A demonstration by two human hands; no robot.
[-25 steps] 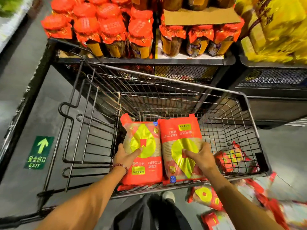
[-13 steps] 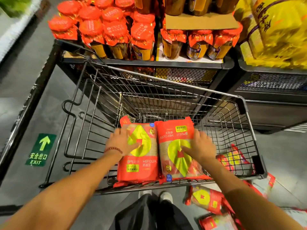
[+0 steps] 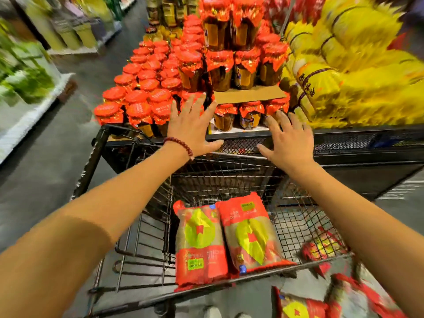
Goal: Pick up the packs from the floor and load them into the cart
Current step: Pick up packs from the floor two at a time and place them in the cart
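Two red packs with yellow-green leaf prints lie side by side in the wire cart (image 3: 263, 275): the left pack (image 3: 200, 242) and the right pack (image 3: 251, 235). Both of my hands are lifted above the cart with fingers spread and nothing in them. My left hand (image 3: 193, 127), with a bead bracelet on the wrist, is over the cart's far rim; my right hand (image 3: 290, 141) is beside it. More red packs (image 3: 321, 304) lie on the floor at the lower right, and one pack (image 3: 321, 247) shows through the cart's right wall.
Beyond the cart stands a black display stand (image 3: 344, 138) stacked with red-capped jars (image 3: 149, 88) and yellow bags (image 3: 355, 72). An aisle of grey floor (image 3: 46, 157) runs along the left, with shelves of green goods (image 3: 25, 76). My shoes (image 3: 215, 312) are at the bottom edge.
Both hands let go of the two packs, which now rest in the cart, and rose up and forward with fingers spread. The camera tilted upward, showing more of the jar display.
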